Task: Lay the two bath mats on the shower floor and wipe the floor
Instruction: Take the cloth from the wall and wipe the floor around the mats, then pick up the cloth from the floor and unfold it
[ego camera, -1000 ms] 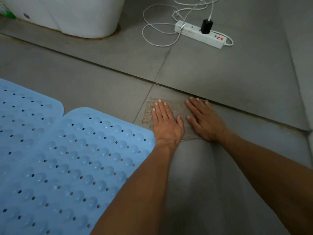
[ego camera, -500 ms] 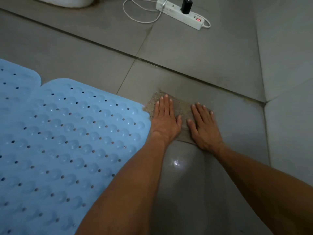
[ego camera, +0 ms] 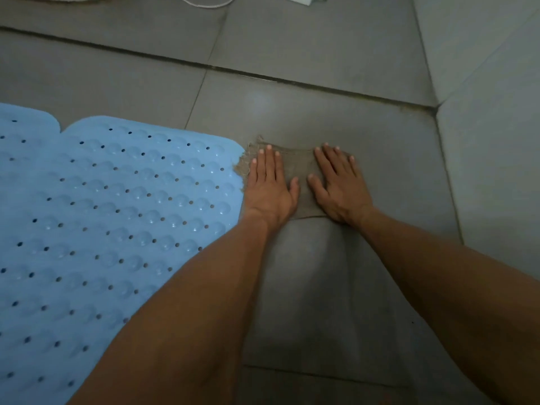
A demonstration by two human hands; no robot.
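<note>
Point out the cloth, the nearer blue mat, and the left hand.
cloth (ego camera: 302,168), head view, bare patch between the two hands.
nearer blue mat (ego camera: 131,200), head view, middle of its studded surface.
left hand (ego camera: 270,188), head view, back of the hand, flat on the cloth.

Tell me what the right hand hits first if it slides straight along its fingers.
Bare tile past the cloth, then the dark floor joint. The right hand points up-left; nothing else seems to lie between.

Bath mat (ego camera: 117,214): light blue, dotted with rows of small dark holes and clear raised bubbles. Cloth (ego camera: 301,176): dull brown, frayed tan edge. Floor tiles (ego camera: 321,112): plain grey, dark grout lines. Cord (ego camera: 204,2): white.
</note>
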